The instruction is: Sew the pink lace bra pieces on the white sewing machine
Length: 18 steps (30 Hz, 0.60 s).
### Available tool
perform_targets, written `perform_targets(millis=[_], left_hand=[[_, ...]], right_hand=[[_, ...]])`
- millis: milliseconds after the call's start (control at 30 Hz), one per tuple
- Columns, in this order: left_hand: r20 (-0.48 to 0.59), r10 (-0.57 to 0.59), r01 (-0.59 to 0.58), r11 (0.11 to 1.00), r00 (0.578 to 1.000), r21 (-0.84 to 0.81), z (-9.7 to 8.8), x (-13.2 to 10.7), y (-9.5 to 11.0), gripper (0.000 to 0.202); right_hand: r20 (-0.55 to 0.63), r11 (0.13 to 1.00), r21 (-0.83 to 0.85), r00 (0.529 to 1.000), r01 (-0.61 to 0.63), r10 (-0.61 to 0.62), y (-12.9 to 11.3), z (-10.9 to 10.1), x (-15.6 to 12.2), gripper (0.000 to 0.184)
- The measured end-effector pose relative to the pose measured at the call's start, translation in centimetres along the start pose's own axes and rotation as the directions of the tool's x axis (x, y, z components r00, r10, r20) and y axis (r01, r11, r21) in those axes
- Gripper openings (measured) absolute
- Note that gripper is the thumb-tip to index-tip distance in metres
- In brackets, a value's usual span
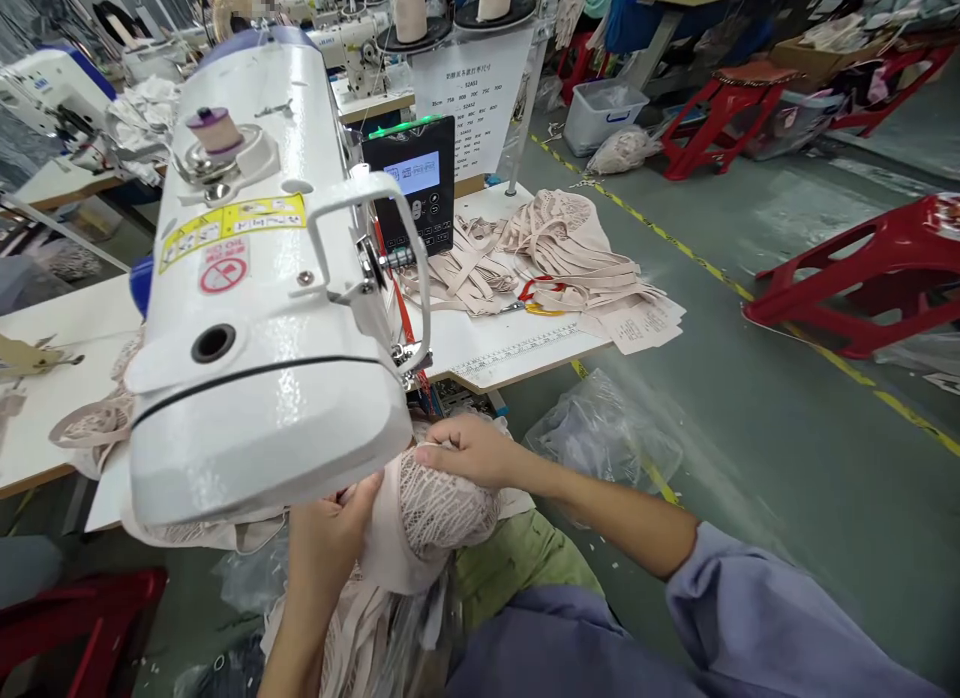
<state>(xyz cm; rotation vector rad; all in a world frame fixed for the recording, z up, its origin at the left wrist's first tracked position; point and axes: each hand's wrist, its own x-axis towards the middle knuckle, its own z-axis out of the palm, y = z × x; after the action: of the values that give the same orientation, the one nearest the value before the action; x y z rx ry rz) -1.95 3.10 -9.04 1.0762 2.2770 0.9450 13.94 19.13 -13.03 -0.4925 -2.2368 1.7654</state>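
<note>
A beige bra (pixel 450 503) with a lace-covered cup hangs between my two hands, just below the head of a white sewing machine (pixel 270 408). My left hand (pixel 334 533) pinches the fabric on its left side, with some fingers hidden behind the cloth and the machine. My right hand (pixel 472 450) is closed on the upper edge of the cup, thumb on top. The machine head hides the needle area. Below my hands, more beige straps and fabric (pixel 360 638) hang over my lap.
On the white table (pixel 517 353) lie a pile of beige straps (pixel 555 243) and scissors with red and yellow handles (pixel 544 308). A control panel (pixel 412 188) stands behind the machine. Red stools (pixel 862 278) and a clear plastic bag (pixel 600 428) are on the floor at right.
</note>
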Motion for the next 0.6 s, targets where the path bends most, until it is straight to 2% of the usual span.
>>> perform_targets(millis=[67, 133, 467, 600], left_hand=[[-0.076, 0.017, -0.013, 0.998, 0.997, 0.059, 0.1, 0.6, -0.6, 0.048], [-0.104, 0.021, -0.01, 0.994, 0.994, 0.112, 0.2, 0.9, -1.2, 0.051], [-0.096, 0.068, -0.047, 0.978, 0.993, 0.204, 0.1, 1.2, -2.0, 0.046], [-0.1, 0.097, -0.074, 0.974, 0.99, 0.216, 0.1, 1.3, -2.3, 0.039]], right_hand=[[0.011, 1.0, 0.024, 1.0, -0.018, 0.017, 0.0, -0.3, 0.9, 0.052], [0.011, 0.999, 0.038, 1.0, -0.027, 0.027, 0.1, -0.7, 1.4, 0.051], [0.031, 0.998, 0.068, 1.0, 0.0, -0.002, 0.7, -1.2, 2.1, 0.052], [0.01, 0.992, 0.121, 0.999, -0.038, 0.037, 2.3, -0.9, 2.0, 0.049]])
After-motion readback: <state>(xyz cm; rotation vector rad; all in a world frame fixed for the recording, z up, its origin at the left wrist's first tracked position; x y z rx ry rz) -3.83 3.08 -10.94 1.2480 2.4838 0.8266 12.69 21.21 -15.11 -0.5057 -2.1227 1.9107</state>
